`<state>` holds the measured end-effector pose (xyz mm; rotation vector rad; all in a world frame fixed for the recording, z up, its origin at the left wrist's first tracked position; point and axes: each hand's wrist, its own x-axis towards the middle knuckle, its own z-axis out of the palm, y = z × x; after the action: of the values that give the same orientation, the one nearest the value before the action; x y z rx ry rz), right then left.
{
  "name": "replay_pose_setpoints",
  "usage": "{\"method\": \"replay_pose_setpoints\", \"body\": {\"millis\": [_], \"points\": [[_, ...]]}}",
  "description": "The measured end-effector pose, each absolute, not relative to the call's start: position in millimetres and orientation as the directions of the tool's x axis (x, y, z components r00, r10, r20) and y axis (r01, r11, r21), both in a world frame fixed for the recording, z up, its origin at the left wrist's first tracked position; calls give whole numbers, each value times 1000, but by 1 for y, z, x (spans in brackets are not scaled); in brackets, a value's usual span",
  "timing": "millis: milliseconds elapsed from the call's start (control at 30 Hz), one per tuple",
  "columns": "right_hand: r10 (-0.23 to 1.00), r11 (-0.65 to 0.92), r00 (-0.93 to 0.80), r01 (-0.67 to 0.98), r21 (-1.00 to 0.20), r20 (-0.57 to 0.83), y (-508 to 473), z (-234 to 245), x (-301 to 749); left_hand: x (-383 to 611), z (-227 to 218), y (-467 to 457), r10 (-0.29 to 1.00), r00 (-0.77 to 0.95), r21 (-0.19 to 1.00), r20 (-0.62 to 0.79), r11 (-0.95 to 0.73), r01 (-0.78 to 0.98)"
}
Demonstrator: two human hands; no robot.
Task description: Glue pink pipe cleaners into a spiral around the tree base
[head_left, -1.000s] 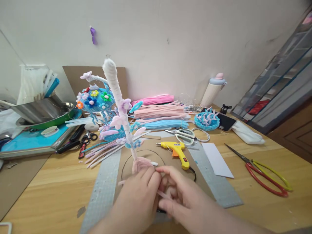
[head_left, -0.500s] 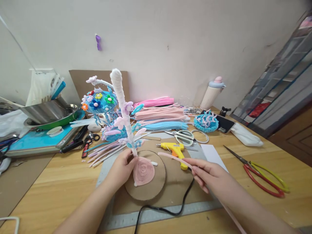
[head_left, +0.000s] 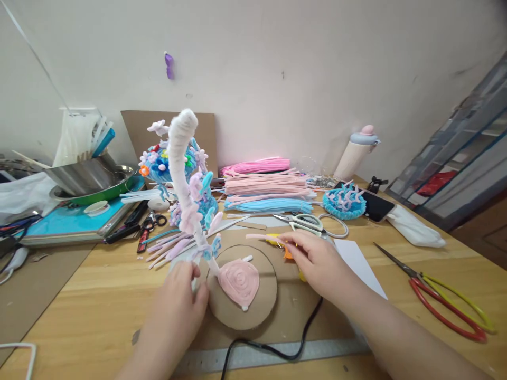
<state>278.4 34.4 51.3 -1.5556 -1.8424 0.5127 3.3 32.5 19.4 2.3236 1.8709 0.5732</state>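
My right hand (head_left: 317,264) pinches a pale pink pipe cleaner (head_left: 261,237) between thumb and fingertips, its free end pointing left above the cardboard. By the left edge of a round cardboard disc (head_left: 253,318) is my left hand (head_left: 178,295), thumb and forefinger apart, with the thumb close to the rim; whether it touches cannot be told. A flat coil of pink pipe cleaner (head_left: 238,282) lies on the disc. From beside the coil a white wrapped stem (head_left: 180,163) rises, leaning left, bearing pink, lilac and blue flowers and leaves. My right hand partly hides a yellow glue gun (head_left: 272,238).
Pink and blue pipe cleaner bundles (head_left: 265,184) lie at the back. Red-and-yellow scissors (head_left: 447,306) rest at right, pale-handled scissors (head_left: 304,222) behind the glue gun. A black cord (head_left: 273,347) crosses in front. A steel bowl (head_left: 85,174) stands at left.
My left hand has come off the stem's base and moved left and down. The disc has turned, swinging the coil's tip right and the stem left. My right hand has moved left and up.
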Motion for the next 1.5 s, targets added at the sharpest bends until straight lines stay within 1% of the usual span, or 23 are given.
{"method": "replay_pose_setpoints", "body": {"millis": [33,67,133,167,200,267,333,467,567,633,667,767,867,967,1067,1200,1300,1500], "points": [[967,223,-78,717,-660,242,37,51,277,6,22,26,943,210,274,257,-280,920],[965,230,-83,725,-650,249,40,51,275,11,25,20,914,284,263,291,-362,894],[965,232,-93,737,-634,245,44,50,271,23,28,10,813,500,227,299,-570,790],[968,225,-94,742,-631,233,46,48,268,30,29,8,760,560,176,331,-632,754],[972,210,-91,749,-629,215,47,46,266,35,29,6,721,610,123,329,-673,729],[982,166,-73,765,-622,173,47,41,261,43,25,8,683,655,21,322,-697,717],[989,131,-54,758,-639,139,45,36,257,43,18,10,673,672,-49,308,-695,718],[987,159,-92,645,-747,130,39,29,255,31,3,9,607,730,-127,314,-735,666],[986,159,-130,599,-784,101,35,28,256,24,3,5,550,768,-156,328,-770,618],[989,137,-133,603,-786,70,35,28,255,25,8,4,558,770,-138,311,-775,617],[990,132,-121,613,-779,73,35,28,253,28,11,4,578,766,-118,281,-772,625],[985,171,-97,639,-750,142,37,26,245,38,17,10,650,742,-61,163,-744,665],[972,233,-122,613,-755,200,40,21,237,48,13,16,738,647,-22,190,-656,754],[971,239,-159,600,-764,179,43,15,233,53,4,18,795,563,12,228,-580,814],[970,236,-192,628,-742,147,45,11,234,51,0,19,783,571,63,248,-601,797],[968,244,-212,644,-725,138,46,10,235,47,2,21,773,594,109,220,-625,773],[970,231,-206,630,-741,127,45,9,234,45,2,23,788,584,147,192,-612,777],[981,173,-173,569,-804,89,45,5,235,47,5,26,836,528,282,147,-547,788]]}}
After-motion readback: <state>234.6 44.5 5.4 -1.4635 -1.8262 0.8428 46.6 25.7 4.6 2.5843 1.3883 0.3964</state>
